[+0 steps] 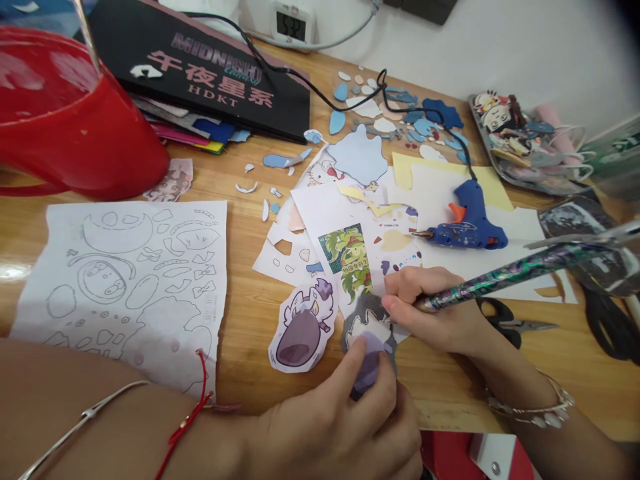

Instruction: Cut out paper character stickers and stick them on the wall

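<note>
Well, desk (pixel 245 333): wooden, strewn with paper scraps.
Pattern sheet (pixel 135 280): flat, left of centre.
My left hand (pixel 345 427): bottom centre, thumb and forefinger pinching the purple piece.
My right hand (pixel 430 313): right of centre, fingers closed round the patterned tool.
Patterned tool (pixel 510 273): slants toward the right edge.
Grey cutout (pixel 370 319): lower centre, between my hands.
Purple piece (pixel 369 363): on the cutout's lower part.

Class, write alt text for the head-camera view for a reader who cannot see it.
The left hand pinches a purple piece over a grey character cutout while the right hand holds a patterned pen-like tool beside it. A blue glue gun and scissors lie nearby on the wooden table.
</note>
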Demonstrator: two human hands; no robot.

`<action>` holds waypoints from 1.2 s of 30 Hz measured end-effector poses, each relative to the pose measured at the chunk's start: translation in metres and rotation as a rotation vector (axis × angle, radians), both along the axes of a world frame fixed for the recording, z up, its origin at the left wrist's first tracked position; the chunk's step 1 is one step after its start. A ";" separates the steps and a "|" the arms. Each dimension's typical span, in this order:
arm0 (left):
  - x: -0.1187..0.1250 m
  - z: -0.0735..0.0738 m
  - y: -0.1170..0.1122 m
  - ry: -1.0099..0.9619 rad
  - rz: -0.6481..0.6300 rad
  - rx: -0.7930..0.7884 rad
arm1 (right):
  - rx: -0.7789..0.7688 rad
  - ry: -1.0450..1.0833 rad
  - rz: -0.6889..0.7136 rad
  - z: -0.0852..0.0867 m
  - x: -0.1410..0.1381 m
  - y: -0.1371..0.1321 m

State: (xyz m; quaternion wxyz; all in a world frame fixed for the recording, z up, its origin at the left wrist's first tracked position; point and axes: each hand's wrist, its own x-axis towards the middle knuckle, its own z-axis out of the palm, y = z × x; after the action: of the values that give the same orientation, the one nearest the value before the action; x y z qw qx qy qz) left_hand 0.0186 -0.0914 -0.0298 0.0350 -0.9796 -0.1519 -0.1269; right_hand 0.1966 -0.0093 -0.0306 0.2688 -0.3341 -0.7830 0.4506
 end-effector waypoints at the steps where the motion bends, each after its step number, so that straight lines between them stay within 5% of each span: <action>1: 0.000 0.000 0.001 -0.015 -0.014 0.010 | -0.018 -0.007 -0.001 0.000 0.002 0.000; 13: 0.002 0.000 -0.003 -0.054 0.034 0.024 | 0.003 0.026 -0.054 -0.005 0.005 -0.004; 28: 0.004 0.000 -0.004 -0.044 0.063 -0.001 | 0.262 -0.159 0.045 0.001 0.001 0.000; 36: 0.002 -0.001 -0.004 -0.039 0.048 -0.016 | 0.217 -0.112 0.039 0.000 0.003 -0.001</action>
State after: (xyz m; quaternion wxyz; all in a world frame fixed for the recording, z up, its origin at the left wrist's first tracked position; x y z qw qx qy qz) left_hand 0.0211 -0.0950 -0.0308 0.0271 -0.9733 -0.1770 -0.1439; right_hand 0.1995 -0.0099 -0.0307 0.2502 -0.3125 -0.8474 0.3489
